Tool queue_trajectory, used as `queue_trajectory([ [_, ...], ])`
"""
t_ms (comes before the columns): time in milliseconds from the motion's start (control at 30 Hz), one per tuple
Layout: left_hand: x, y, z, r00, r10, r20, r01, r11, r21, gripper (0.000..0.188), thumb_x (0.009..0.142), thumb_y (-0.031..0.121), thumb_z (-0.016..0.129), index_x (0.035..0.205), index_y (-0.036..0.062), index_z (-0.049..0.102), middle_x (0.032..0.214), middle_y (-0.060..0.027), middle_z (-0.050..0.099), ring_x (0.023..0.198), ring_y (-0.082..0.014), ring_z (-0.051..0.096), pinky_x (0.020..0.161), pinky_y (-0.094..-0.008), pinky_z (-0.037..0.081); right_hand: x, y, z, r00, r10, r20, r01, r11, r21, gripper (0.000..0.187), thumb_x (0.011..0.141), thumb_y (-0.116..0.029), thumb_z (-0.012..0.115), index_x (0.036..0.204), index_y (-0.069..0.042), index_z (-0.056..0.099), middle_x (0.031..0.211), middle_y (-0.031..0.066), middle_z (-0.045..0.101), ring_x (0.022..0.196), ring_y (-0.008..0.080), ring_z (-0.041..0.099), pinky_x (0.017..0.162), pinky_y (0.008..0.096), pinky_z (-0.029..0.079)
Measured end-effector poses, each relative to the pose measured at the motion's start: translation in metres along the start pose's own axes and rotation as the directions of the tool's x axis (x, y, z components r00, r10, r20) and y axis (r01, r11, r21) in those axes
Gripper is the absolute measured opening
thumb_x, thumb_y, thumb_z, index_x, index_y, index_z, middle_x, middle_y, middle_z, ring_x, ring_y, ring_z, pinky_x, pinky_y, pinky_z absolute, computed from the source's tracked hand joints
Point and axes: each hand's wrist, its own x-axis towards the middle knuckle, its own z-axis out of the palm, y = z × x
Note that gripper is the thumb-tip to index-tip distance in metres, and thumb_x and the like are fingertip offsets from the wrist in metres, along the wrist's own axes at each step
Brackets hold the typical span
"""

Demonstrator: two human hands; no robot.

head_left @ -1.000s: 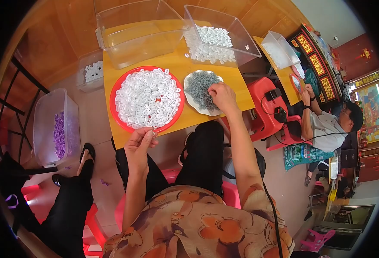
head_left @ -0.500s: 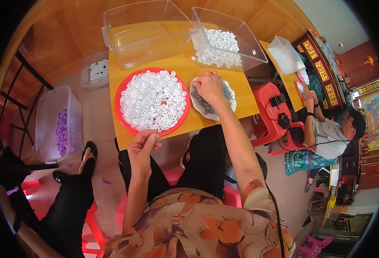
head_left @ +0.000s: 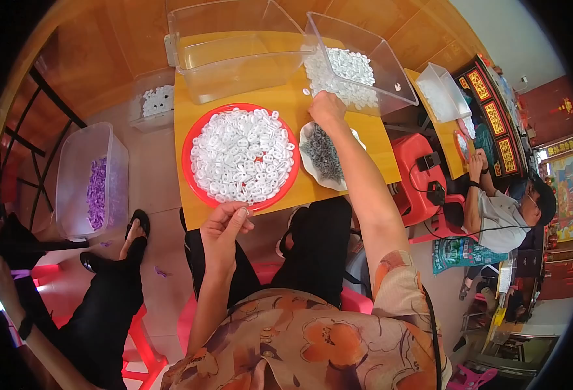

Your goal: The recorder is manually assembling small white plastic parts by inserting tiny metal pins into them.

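Just off the near rim of a red round tray [head_left: 187, 170], my left hand [head_left: 225, 227] pinches a small white plastic piece [head_left: 245, 212] between thumb and fingers. The tray is heaped with white oval pieces [head_left: 241, 153] that have holes in them. My right hand [head_left: 327, 110] is closed, back upward, beyond the far rim of a white scalloped bowl [head_left: 309, 170]. Whatever its fingertips hold is hidden beneath it. Small grey metal-looking parts [head_left: 324, 155] fill the bowl, partly covered by my right forearm. A loose white piece [head_left: 306, 91] lies near my right fingers.
Clear bins [head_left: 241, 71] stand at the back of the yellow table [head_left: 192, 211]; the right one holds white pieces [head_left: 348, 71]. On the floor at left is a clear tub [head_left: 91, 182] with purple bits. Red stools [head_left: 413, 172] and another person [head_left: 494, 208] are at right.
My right hand has moved from over the bowl of grey parts to beyond its far rim, toward the right-hand bin. My left hand keeps its pinch. The whole view has shifted slightly.
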Motion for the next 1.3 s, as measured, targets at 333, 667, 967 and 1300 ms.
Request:
queue_trajectory([
  [333,0.003,0.002,0.000,0.998,-0.055,-0.020,0.055,0.998,0.019,0.018,0.101,0.010,0.069,0.115,0.0001,0.073,0.097,-0.0071,0.076,0.077,-0.0109,0.068,0.071,-0.0235,0.051,-0.020,-0.024,-0.030,0.992,-0.126,0.015,0.127,0.992,-0.027,0.021,0.089,-0.017,0.070,0.103,-0.004,0.077,0.105,0.0218,0.077,0.101,0.0398,0.074,0.087,0.0484,0.059],
  [667,0.001,0.000,-0.012,0.999,-0.035,-0.026,0.035,0.999,-0.033,0.024,0.102,0.009,0.067,0.124,0.0000,0.072,0.101,-0.0071,0.077,0.082,-0.0101,0.068,0.074,-0.0225,0.050,-0.259,-0.093,-0.111,0.901,-0.431,0.044,0.149,0.404,0.902,0.010,0.093,0.001,0.074,0.102,0.003,0.076,0.093,0.0069,0.077,0.087,0.0098,0.070,0.080,0.0256,0.055],
  [967,-0.011,0.002,0.002,1.000,-0.006,0.021,0.007,0.999,-0.045,0.024,0.102,0.009,0.067,0.124,0.0013,0.072,0.102,-0.0059,0.077,0.082,-0.0097,0.068,0.074,-0.0225,0.050,-0.299,-0.102,-0.116,0.888,-0.456,0.060,0.083,0.286,0.955,0.026,0.093,0.004,0.071,0.119,0.002,0.073,0.100,0.0088,0.077,0.091,0.0128,0.072,0.083,0.0266,0.056],
  [1300,-0.011,0.001,0.001,1.000,-0.002,0.020,0.003,0.998,-0.061,0.025,0.102,0.011,0.069,0.124,-0.0006,0.071,0.103,-0.0068,0.076,0.083,-0.0105,0.069,0.076,-0.0232,0.052,-0.302,-0.102,-0.113,0.891,-0.452,0.047,0.104,0.304,0.947,0.033,0.093,0.006,0.068,0.126,0.000,0.069,0.095,0.0061,0.075,0.089,0.0107,0.071,0.082,0.0260,0.056],
])
